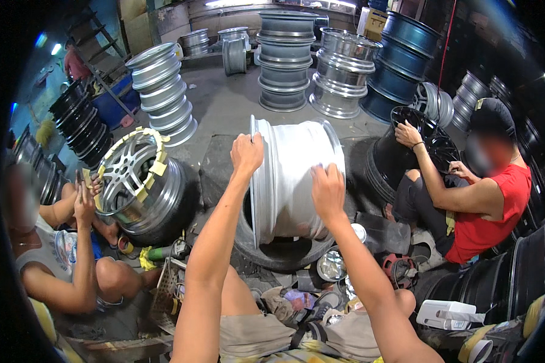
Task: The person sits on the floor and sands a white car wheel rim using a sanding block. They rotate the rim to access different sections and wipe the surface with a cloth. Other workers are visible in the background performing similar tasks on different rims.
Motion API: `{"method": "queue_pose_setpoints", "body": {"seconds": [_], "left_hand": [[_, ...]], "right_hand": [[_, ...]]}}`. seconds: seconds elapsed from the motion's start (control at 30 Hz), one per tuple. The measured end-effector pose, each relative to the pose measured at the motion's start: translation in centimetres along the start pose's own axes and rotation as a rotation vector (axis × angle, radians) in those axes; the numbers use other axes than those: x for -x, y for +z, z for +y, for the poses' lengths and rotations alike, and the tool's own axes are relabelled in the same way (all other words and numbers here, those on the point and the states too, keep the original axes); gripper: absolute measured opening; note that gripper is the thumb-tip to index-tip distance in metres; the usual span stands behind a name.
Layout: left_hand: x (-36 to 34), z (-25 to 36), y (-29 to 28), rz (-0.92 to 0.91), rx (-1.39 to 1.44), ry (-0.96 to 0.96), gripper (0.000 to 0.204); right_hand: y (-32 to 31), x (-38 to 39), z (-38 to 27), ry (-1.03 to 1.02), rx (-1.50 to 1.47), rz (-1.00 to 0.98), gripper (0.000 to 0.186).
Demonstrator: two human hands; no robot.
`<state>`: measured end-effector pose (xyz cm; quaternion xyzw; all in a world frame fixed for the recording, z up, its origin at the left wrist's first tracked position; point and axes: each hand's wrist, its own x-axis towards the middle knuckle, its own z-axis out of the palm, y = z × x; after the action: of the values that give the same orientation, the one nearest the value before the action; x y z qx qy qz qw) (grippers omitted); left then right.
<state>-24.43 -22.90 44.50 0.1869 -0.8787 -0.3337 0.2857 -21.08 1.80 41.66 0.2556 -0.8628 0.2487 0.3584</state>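
A silver wheel rim [297,181] stands on edge in front of me, its barrel turned toward me, resting on a black tyre [272,257] that lies flat. My left hand [247,152] is closed round the upper part of the rim's left lip. On the right side of the barrel is my right hand [328,189], fingers bent and pressed together against the pale grey surface. Whatever those fingers hold, if anything, is hidden and a little blurred.
Co-workers sit at both sides: one by a taped wheel [127,169], one in a red shirt [496,206] holding a black wheel [399,151]. Stacked rims [284,60] stand beyond. Near my knees lie an open tin [332,265], a green grinder [163,251] and a white container [445,314].
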Motion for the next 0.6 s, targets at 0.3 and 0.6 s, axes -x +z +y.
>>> {"method": "queue_pose_setpoints", "body": {"seconds": [0.3, 0.6], "left_hand": [[0.2, -0.4, 0.1, 0.029, 0.016, -0.012, 0.052], [-0.4, -0.3, -0.3, 0.011, -0.031, 0.021, 0.051]], "right_hand": [[0.0, 0.4, -1.0, 0.034, -0.106, -0.019, 0.014], [1.6, 0.5, -3.1, 0.034, -0.17, -0.046, 0.015]]}}
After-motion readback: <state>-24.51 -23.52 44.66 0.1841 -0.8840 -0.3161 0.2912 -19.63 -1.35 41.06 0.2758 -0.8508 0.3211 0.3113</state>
